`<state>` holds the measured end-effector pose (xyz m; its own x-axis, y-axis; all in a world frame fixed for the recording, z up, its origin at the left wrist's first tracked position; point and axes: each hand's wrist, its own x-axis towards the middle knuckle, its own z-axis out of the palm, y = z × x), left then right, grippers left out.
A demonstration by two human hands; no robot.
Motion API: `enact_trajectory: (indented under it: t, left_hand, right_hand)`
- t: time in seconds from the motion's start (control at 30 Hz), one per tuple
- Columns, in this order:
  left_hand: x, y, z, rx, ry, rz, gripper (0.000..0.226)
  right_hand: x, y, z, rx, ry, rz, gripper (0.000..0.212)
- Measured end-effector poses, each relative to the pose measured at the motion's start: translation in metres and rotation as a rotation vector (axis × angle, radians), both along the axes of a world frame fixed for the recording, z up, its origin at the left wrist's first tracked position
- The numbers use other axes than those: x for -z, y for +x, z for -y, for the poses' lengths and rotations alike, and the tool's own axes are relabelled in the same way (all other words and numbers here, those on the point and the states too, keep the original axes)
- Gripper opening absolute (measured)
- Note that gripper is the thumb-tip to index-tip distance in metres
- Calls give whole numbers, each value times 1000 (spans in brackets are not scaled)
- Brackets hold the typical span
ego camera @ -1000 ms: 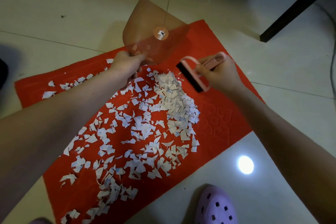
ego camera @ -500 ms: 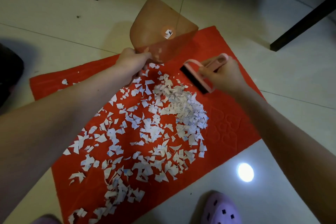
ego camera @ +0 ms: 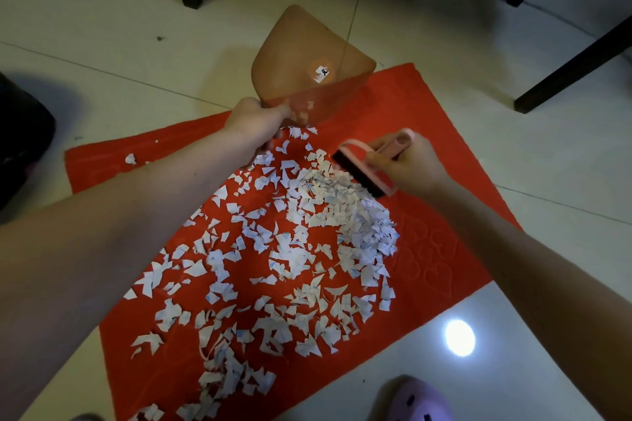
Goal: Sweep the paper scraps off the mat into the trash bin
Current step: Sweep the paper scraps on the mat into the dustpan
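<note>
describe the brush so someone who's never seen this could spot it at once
On the red mat, look at the far right edge of the heap of paper scraps. The brush sits there, gripped by the right hand. It alone is pink with a strip of black bristles.

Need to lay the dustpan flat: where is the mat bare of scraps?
Bare: the heart-embossed strip of the mat between the scrap heap and its right edge, and the far corner between dustpan and brush. Middle and near end are crowded.
</note>
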<state>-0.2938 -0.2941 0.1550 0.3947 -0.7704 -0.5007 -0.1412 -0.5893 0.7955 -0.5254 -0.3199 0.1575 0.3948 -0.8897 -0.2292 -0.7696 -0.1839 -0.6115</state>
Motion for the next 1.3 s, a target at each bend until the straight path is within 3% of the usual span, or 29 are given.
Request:
enact_trajectory:
  t: [0.07, 0.17, 0.4, 0.5, 0.6, 0.7, 0.87, 1.03, 1.17, 1.3]
  left_hand:
    - [-1, 2, 0, -8, 5, 3, 21]
    - [-3, 7, 1, -10, 3, 12, 25]
    - [-4, 19, 1, -38, 2, 56, 23]
    - [-2, 17, 1, -60, 8, 20, 21]
    - [-3, 12, 3, -39, 16, -2, 24]
    - [-5, 10, 5, -19, 13, 4, 25]
    - [-7, 8, 8, -27, 9, -23, 23]
    - [-4, 9, 6, -8, 16, -11, 23]
    - [-5, 13, 4, -14, 14, -17, 22]
    - [-4, 22, 4, -48, 2, -3, 21]
  right_hand:
    - [-8, -7, 2, 30, -96, 47, 13]
    - [-9, -19, 15, 93, -189, -27, 13]
    - [11, 6, 46, 149, -157, -153, 23]
    - [19, 18, 36, 57, -89, -204, 27]
    - [13, 17, 20, -51, 16, -84, 15]
    - [-1, -2, 16, -20, -78, 68, 14]
    - [9, -21, 31, 121, -154, -43, 15]
    - [8, -1, 35, 107, -128, -121, 18]
    - [8, 13, 13, -80, 25, -38, 20]
    - [2, -12, 10, 12, -131, 74, 13]
